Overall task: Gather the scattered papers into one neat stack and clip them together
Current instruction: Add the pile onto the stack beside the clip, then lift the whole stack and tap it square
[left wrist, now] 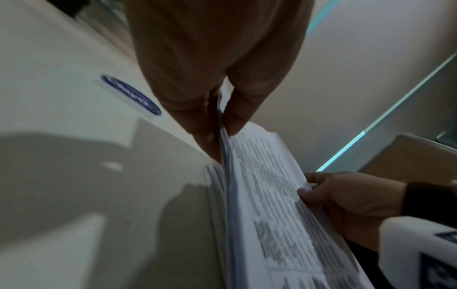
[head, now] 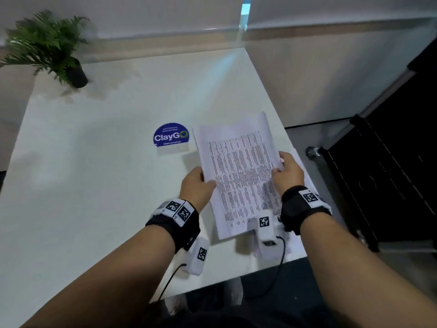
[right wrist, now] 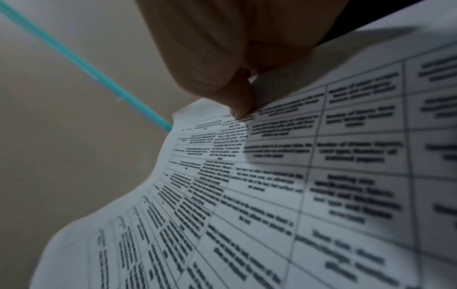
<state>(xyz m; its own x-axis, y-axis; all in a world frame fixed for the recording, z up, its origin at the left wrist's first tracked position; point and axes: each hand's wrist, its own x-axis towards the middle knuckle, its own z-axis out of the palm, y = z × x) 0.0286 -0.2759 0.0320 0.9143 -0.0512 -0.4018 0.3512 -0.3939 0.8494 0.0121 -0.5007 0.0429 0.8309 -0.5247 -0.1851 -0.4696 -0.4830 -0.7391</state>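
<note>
A stack of printed papers [head: 238, 171] with a table of text is lifted off the white table [head: 94, 162], near its right edge. My left hand [head: 201, 183] pinches the stack's left edge, thumb on top; the left wrist view shows the papers [left wrist: 272, 195] caught between thumb and fingers [left wrist: 232, 117]. My right hand [head: 287, 172] pinches the right edge, its thumb [right wrist: 241, 101] pressing on the top sheet [right wrist: 272, 185]. Another white sheet [head: 305, 176] lies on the table beneath my right hand. No clip is visible.
A blue round "ClayGO" sign [head: 171, 137] stands just left of the papers. A potted fern [head: 50, 47] sits at the far left corner. The table's right edge [head: 281, 121] runs close to the papers. A black cabinet [head: 387, 166] stands on the floor to the right.
</note>
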